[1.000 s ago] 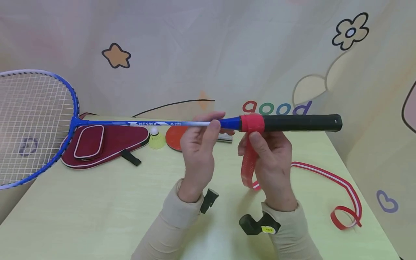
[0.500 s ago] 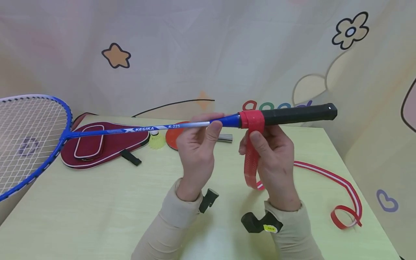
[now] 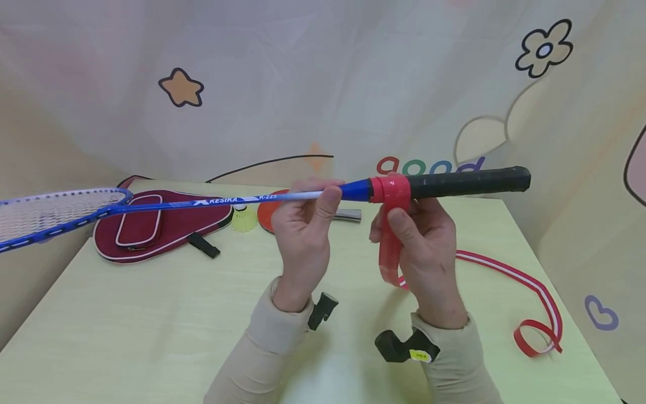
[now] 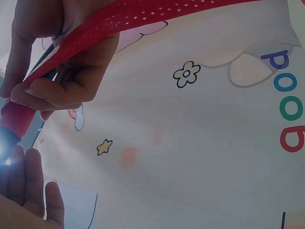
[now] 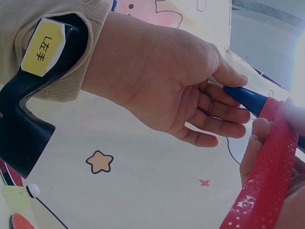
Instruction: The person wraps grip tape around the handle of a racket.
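A blue-and-white badminton racket [image 3: 222, 202] is held up level above the table, its head at the left seen nearly edge-on. My left hand [image 3: 305, 241] pinches its shaft between thumb and fingers, just left of the blue cone. Red perforated overgrip tape [image 3: 390, 244] is wound round the top of the black handle [image 3: 469, 182], and its loose end hangs down. Below the handle, my right hand [image 3: 429, 247] pinches this tape, thumb in front. In the right wrist view the tape [image 5: 267, 186] runs taut-looking past the right hand's fingers.
Behind lie a maroon racket bag [image 3: 202, 221], a yellow shuttlecock [image 3: 244, 219], a red table tennis bat [image 3: 266, 216] and a silver rod-like end [image 3: 349, 215]. The red-and-white tape tail [image 3: 510, 270] curls over the table's right side. A printed cloth [image 3: 323, 84] hangs behind.
The racket has turned about its shaft, its head going from face-on to nearly edge-on. The tape at the handle top has turned with it; both hands have shifted only slightly.
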A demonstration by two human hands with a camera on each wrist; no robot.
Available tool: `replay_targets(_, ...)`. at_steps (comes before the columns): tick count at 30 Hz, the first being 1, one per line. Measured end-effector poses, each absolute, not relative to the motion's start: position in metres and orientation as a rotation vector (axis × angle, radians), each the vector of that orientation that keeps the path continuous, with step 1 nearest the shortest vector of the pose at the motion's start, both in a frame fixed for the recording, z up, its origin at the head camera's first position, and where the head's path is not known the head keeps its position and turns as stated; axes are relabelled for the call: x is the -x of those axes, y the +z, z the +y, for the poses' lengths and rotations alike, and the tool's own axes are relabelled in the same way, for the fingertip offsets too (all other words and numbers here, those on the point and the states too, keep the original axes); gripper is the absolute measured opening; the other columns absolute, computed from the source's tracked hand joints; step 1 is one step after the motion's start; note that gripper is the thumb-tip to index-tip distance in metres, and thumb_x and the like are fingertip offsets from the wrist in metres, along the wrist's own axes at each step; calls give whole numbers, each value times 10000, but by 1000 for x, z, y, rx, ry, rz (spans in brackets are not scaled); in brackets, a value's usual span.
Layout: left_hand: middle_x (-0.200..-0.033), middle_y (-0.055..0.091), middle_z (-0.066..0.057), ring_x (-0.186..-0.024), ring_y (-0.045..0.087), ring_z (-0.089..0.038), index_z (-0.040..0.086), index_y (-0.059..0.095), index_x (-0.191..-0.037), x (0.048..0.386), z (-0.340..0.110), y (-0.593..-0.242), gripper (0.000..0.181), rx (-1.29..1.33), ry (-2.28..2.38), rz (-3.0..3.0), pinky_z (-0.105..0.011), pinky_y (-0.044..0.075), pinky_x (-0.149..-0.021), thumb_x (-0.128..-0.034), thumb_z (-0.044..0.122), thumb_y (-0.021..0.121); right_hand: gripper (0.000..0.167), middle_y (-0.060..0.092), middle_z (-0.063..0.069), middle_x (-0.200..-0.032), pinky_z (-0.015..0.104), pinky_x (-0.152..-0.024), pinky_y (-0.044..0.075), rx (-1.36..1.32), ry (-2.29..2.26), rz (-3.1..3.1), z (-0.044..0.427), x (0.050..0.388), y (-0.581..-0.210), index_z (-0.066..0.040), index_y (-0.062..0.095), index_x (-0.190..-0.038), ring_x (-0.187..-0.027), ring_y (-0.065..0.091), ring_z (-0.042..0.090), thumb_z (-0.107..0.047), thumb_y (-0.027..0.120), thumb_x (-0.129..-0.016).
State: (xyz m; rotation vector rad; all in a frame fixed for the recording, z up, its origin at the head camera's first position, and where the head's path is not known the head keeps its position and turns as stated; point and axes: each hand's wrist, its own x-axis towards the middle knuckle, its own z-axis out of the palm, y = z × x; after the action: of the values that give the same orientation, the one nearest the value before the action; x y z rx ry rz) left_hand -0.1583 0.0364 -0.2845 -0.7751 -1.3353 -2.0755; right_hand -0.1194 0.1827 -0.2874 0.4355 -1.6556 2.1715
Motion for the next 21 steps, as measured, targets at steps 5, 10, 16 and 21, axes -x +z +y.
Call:
replay_targets(5, -918, 639, 57, -886, 548, -185, -155, 562, -945, 158, 36, -283, 521, 750, -2092, -1320, -289, 471, -774, -943, 361, 630, 341, 627, 88, -890, 329, -777, 569, -448, 2180, -1665, 183, 120, -287, -56, 519, -1274, -719, 642, 193, -162, 614, -964)
replay_targets(10, -878, 626, 53, -844, 572, -177, -155, 563, -941, 159, 37, -283, 510, 757, -2100, -1310, -288, 467, -759, -945, 350, 633, 317, 633, 84, -894, 331, -786, 569, -431, 2170, -1682, 183, 119, -287, -65, 522, -1266, -729, 647, 193, -144, 603, -969)
replay_targets(16, -839, 628, 39, -791, 604, -178, -136, 550, -881, 159, 37, -283, 501, 747, -2091, -1315, -278, 470, -719, -942, 354, 636, 327, 638, 89, -900, 338, -792, 568, -442, 2151, -1696, 184, 120, -288, -55, 539, -1285, -739, 649, 204, -124, 594, -970)
replay_targets(21, -816, 625, -43, -756, 631, -187, -109, 550, -836, 158, 37, -283, 490, 739, -2078, -1340, -294, 505, -717, -937, 362, 639, 317, 642, 78, -891, 344, -794, 562, -460, 2144, -1684, 184, 120, -288, -43, 544, -1264, -736, 646, 208, -152, 597, -971)
